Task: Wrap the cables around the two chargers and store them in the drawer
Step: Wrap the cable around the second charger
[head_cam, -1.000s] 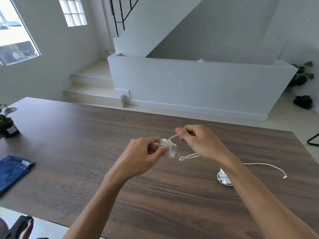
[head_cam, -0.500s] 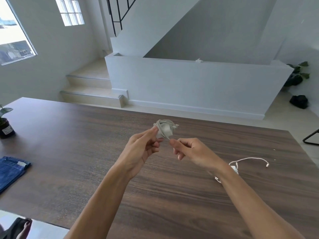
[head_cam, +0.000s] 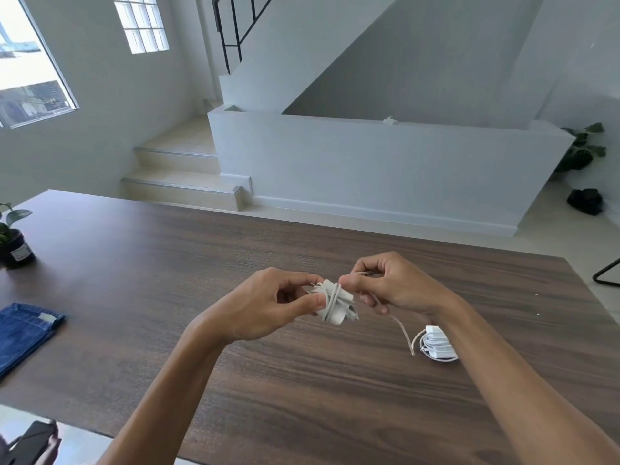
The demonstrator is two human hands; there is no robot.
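A white charger with its cable wound several times around it hangs above the brown table, pinched by my left hand. My right hand, just to the charger's right, grips the loose end of that cable, which trails down below the hand. A second white charger with its cable coiled around it lies on the table under my right wrist. No drawer is in view.
Folded blue jeans lie near the table's left edge and a small potted plant stands at the far left. A dark object sits below the table's near left corner. Stairs and a white wall lie beyond.
My hands dropped lower and the loose cable tail got shorter as more turns went around the held charger. The second charger's free end is no longer stretched out on the table.
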